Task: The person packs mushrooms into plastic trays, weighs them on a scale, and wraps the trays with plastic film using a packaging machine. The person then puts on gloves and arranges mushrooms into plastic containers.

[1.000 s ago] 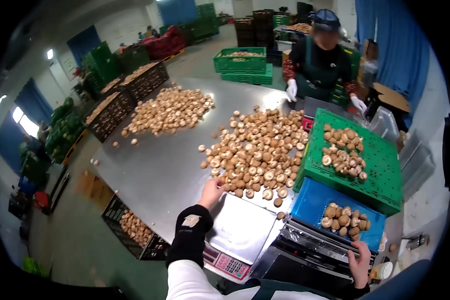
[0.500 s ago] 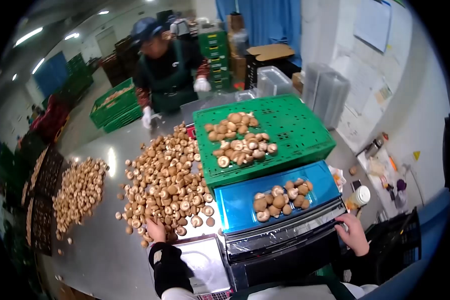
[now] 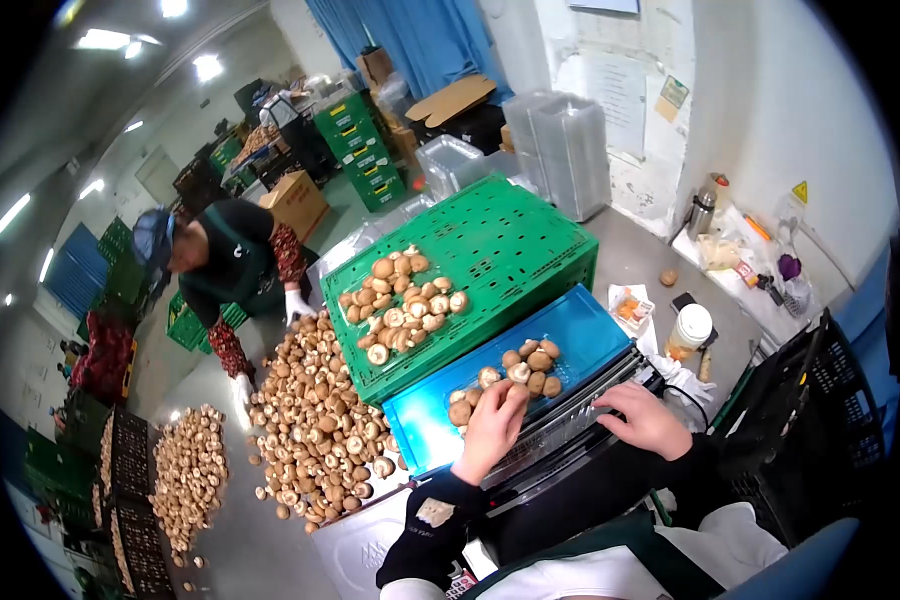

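In the head view, the only one here, the step in hand seems to be work at a small group of mushrooms (image 3: 519, 372) on the blue surface (image 3: 592, 318), beside a dark unit that appears to carry clear film (image 3: 560, 428). The left hand (image 3: 492, 430) is over the near side of that group, thumb and fingers drawn together; whether a mushroom or film is between them, I cannot tell. The right hand (image 3: 653, 422) is at the unit's far right end, thumb and fingertips slightly apart along its edge; whether they grip film, I cannot tell either. Two more clusters (image 3: 405, 315) rest on the green crate (image 3: 515, 235) just beyond, and a large loose pile (image 3: 320, 425) covers the table to the left, with a co-worker's gloved hand (image 3: 242, 400) at its edge. As a judgement, the next move calls for light fingertips, a sure hold on any thin film, and the group kept together
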Motion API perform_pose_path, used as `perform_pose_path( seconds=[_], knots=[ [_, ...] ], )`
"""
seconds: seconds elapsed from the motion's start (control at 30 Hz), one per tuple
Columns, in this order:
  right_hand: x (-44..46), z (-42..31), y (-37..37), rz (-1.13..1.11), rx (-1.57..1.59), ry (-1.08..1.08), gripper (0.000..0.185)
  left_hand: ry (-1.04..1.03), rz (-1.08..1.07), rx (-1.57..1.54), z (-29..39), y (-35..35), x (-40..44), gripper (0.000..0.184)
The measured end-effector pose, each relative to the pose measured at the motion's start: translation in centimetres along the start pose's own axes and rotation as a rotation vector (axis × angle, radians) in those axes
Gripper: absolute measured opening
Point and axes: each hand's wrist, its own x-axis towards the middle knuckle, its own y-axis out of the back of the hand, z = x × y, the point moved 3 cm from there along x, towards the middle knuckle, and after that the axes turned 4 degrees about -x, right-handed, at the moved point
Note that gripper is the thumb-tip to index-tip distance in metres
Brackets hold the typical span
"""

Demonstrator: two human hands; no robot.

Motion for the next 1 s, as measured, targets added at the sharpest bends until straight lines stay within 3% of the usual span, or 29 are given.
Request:
perform_pose_path(
  seconds=[0.13, 0.27, 0.4, 0.5, 0.57, 0.6, 0.63, 0.7, 0.83, 0.93, 1.0],
  knots=[
    [-0.9, 1.9, 0.8, 0.017, 0.033, -0.022, 0.018, -0.077, -0.146, 0.315, -0.4, -2.0, 0.5, 0.028],
    [-0.3, 3.6, 1.1, 0.020, 0.026, -0.017, 0.018, -0.128, -0.158, 0.420, 1.2, -0.3, 0.2, 0.032],
    [4.3, 4.6, 1.2, 0.029, 0.061, 0.028, 0.017, 0.039, -0.070, 0.360, 2.0, 3.6, -1.7, 0.031],
    [7.2, 6.3, -0.1, -0.050, -0.019, 0.147, 0.022, 0.089, -0.245, 0.459, 1.9, 6.0, -4.9, 0.033],
    [7.5, 6.4, -1.1, -0.291, -0.377, 0.402, 0.028, 0.047, -0.462, 0.522, 2.0, 7.0, -7.2, 0.034],
    [7.2, 6.8, -1.1, -0.290, -0.370, 0.405, 0.028, 0.026, -0.576, 0.548, 2.3, 7.3, -8.1, 0.036],
    [6.3, 7.1, -1.3, -0.304, -0.519, 0.568, 0.031, 0.031, -0.577, 0.551, 2.3, 7.5, -8.9, 0.036],
    [4.7, 8.4, -1.9, -0.348, -0.691, 0.828, 0.035, -0.076, -0.780, 0.647, 1.8, 7.0, -10.7, 0.040],
    [3.9, 9.3, -4.3, -0.481, -0.544, 1.098, 0.035, -0.074, -0.688, 0.583, 0.0, 5.0, -9.7, 0.039],
    [4.1, 9.4, -4.5, -0.583, -0.564, 0.998, 0.031, -0.094, -0.623, 0.514, -0.6, 3.6, -8.9, 0.027],
    [3.7, 9.6, -5.1, -0.547, -0.381, 0.792, 0.016, -0.027, -0.580, 0.461, -0.8, 3.5, -10.1, 0.023]
  ],
)
